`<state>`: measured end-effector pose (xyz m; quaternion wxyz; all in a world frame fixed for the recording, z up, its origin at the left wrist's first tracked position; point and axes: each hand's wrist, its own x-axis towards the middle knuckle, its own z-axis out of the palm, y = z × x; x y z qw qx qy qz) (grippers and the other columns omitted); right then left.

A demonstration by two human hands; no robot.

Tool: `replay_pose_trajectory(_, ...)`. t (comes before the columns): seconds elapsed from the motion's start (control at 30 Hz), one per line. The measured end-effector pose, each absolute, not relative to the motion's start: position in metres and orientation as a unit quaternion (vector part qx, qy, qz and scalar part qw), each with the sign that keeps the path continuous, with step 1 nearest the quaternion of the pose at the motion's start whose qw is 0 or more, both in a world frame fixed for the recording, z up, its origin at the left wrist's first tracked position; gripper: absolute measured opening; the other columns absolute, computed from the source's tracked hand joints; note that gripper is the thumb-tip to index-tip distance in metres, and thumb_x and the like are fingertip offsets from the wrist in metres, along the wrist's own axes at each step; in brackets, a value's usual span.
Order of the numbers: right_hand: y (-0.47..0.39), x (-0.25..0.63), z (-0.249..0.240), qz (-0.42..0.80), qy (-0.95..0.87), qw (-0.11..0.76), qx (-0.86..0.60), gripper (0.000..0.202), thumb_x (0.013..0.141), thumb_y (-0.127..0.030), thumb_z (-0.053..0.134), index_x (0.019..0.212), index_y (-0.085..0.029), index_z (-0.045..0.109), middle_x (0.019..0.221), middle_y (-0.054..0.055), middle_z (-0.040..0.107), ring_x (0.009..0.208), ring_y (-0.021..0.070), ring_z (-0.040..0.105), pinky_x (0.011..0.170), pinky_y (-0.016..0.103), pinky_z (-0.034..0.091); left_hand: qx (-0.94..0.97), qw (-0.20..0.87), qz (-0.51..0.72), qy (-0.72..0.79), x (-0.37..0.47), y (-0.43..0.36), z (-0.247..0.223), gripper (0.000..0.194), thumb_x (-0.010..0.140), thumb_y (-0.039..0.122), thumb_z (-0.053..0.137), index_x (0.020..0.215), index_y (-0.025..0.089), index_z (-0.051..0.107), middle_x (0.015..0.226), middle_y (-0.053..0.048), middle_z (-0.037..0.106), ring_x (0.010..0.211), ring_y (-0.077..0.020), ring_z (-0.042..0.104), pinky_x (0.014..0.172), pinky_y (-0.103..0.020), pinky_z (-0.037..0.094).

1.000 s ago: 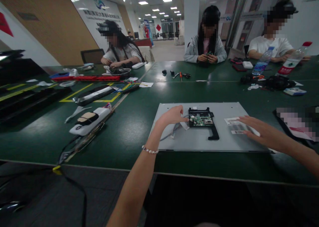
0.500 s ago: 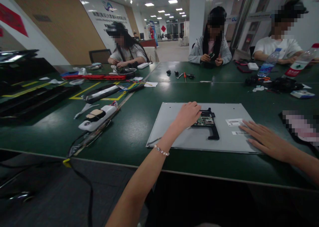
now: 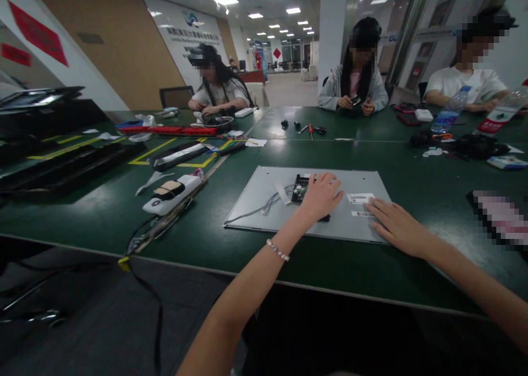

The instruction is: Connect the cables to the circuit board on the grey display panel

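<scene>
A flat light-grey panel point(image 3: 247, 194), which looks like the back of a display screen, lies on the green table. On it sit a circuit board point(image 3: 298, 192) and its black frame point(image 3: 325, 218), partly covered by my left hand point(image 3: 324, 195). That hand is open, its fingers apart and slightly bent over the board's right side; whether it presses on the board is hidden. My right hand point(image 3: 398, 228) rests open and flat at the panel's right edge, fingertips by the white barcode labels point(image 3: 359, 199). Grey cables point(image 3: 270, 201) and a whitish strip point(image 3: 282, 193) lie left of the board.
Left of the panel are a white device point(image 3: 173, 194) with a black cable point(image 3: 157, 304), and long black casings point(image 3: 74, 169). A screwdriver point(image 3: 311, 131) and bottles point(image 3: 451, 109) stand or lie farther back. Several people sit across the table. A phone-like object point(image 3: 501, 216) lies right.
The panel has shifted left on the table. My left hand has gone from the board's left side to its right, uncovering the cables. My right hand has moved left along with the panel.
</scene>
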<state>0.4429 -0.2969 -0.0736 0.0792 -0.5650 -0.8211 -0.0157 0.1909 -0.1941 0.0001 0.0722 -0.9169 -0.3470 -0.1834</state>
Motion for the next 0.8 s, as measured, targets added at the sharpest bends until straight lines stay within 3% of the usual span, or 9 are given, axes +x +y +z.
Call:
replay_pose_trajectory(0.27,-0.267,0.388,-0.063,-0.033,-0.835,0.105,-0.540,0.060,0.100,-0.045,0.030,0.144,-0.007,0.043,0.153,0.022,0.038,0.142,0.0316,0.035,0.112,0.050,0.035,-0.891,0.043,-0.167,-0.419,0.180,-0.191,0.006,0.030,0.092,0.029,0.051,0.119,0.017,0.058,0.126,-0.016,0.057,0.122,-0.0302,0.048,0.103,-0.048,0.034)
replay_pose_trajectory(0.37,-0.259,0.376,-0.060,-0.033,-0.837,0.107,-0.536,0.059,0.100,-0.043,0.030,0.143,-0.006,0.044,0.152,0.023,0.039,0.141,0.0325,0.037,0.110,0.051,0.036,-0.853,0.033,-0.142,-0.502,0.156,-0.184,0.012,0.040,0.092,0.033,0.052,0.127,0.015,0.053,0.140,-0.021,0.048,0.134,-0.0362,0.037,0.107,-0.057,0.029)
replay_pose_trajectory(0.47,-0.254,0.370,-0.058,-0.024,-0.841,0.100,-0.532,0.059,0.101,-0.044,0.027,0.144,-0.006,0.042,0.152,0.022,0.039,0.141,0.0319,0.037,0.111,0.051,0.035,-0.827,-0.011,-0.061,-0.559,0.124,-0.178,0.011,0.061,0.089,0.050,0.053,0.140,0.017,0.043,0.154,-0.022,0.032,0.143,-0.0436,0.021,0.107,-0.069,0.020)
replay_pose_trajectory(0.6,-0.250,0.364,-0.054,0.002,-0.834,0.087,-0.545,0.063,0.100,-0.048,0.025,0.147,-0.008,0.040,0.155,0.021,0.034,0.144,0.0307,0.032,0.114,0.049,0.031,-0.813,-0.059,0.018,-0.580,0.096,-0.176,0.001,0.075,0.088,0.065,0.044,0.149,0.022,0.031,0.161,-0.018,0.019,0.148,-0.0391,0.014,0.111,-0.067,0.019)
replay_pose_trajectory(0.8,-0.245,0.355,-0.052,0.034,-0.827,0.086,-0.554,0.067,0.099,-0.051,0.022,0.149,-0.010,0.037,0.158,0.017,0.031,0.146,0.0299,0.027,0.117,0.048,0.026,-0.803,-0.035,0.015,-0.595,0.087,-0.160,-0.009,0.075,0.090,0.064,0.038,0.151,0.022,0.028,0.161,-0.017,0.017,0.148,-0.0379,0.014,0.112,-0.065,0.020)
